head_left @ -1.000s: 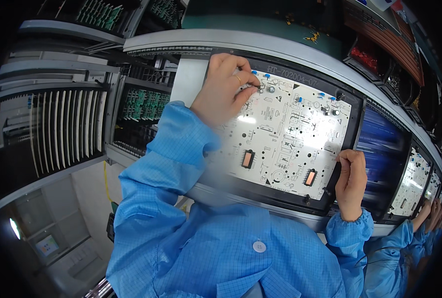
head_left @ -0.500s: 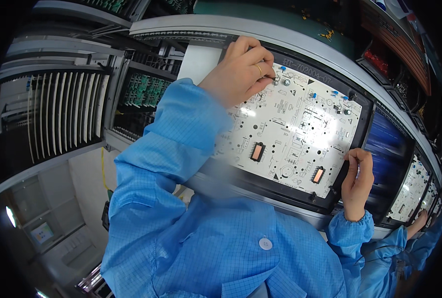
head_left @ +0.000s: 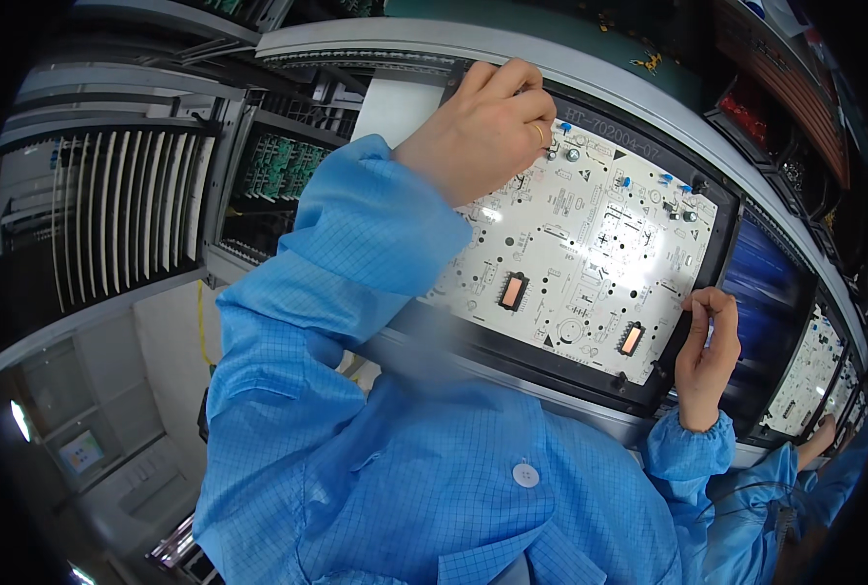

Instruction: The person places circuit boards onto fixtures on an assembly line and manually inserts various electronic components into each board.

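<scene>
A white circuit board [head_left: 590, 244] with two orange parts and small blue parts lies in a black carrier frame [head_left: 551, 366] on a grey conveyor line. My left hand [head_left: 482, 122], a ring on one finger, reaches over the board's far left corner, its fingers curled onto the frame's edge. My right hand [head_left: 707, 356] pinches the frame's near right edge with thumb and fingers. Blue sleeves cover both arms, and the left sleeve hides the board's left part.
To the right on the line sit a dark blue panel [head_left: 760, 283] and another white board [head_left: 806, 375], with a co-worker's hand [head_left: 819, 439] near it. Racks with green boards [head_left: 278, 166] and a slotted rack [head_left: 112, 214] stand at left. The grey rail [head_left: 648, 93] runs behind.
My left hand has slid from the board's top area to its far left corner. My right hand stays at the right edge. The board looks nearer and larger.
</scene>
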Action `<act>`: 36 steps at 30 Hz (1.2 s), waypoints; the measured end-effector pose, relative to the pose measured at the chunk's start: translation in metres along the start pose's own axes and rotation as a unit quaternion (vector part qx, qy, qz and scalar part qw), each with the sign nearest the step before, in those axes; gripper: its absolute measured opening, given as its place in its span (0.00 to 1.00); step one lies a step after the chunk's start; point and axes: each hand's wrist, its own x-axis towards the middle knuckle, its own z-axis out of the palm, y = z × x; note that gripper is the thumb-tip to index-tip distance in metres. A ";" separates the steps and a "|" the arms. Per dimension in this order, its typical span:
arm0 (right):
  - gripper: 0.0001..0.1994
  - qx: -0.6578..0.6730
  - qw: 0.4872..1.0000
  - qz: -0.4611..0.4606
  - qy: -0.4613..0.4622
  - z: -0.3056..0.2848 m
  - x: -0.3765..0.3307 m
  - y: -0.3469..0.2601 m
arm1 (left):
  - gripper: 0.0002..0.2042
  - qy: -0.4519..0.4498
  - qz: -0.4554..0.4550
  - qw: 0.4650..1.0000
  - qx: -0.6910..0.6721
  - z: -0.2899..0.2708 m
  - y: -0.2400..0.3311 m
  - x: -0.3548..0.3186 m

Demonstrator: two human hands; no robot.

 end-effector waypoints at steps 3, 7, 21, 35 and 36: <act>0.06 0.002 1.000 0.005 0.003 0.000 0.000 0.000 | 0.06 -0.011 0.014 1.000 0.001 0.000 -0.002 0.001; 0.06 0.002 1.000 0.009 0.004 0.001 0.000 0.000 | 0.05 -0.023 0.022 0.999 -0.020 0.002 -0.005 0.002; 0.07 -0.001 1.000 0.009 0.023 0.002 -0.001 0.004 | 0.05 -0.011 0.005 0.999 -0.048 0.002 -0.003 0.005; 0.06 0.002 0.999 0.013 0.030 0.002 -0.001 0.006 | 0.07 -0.030 0.008 0.993 -0.117 0.008 -0.010 0.008; 0.06 0.002 0.999 0.013 0.030 0.003 -0.001 0.006 | 0.07 -0.022 0.002 0.993 -0.114 0.008 -0.008 0.008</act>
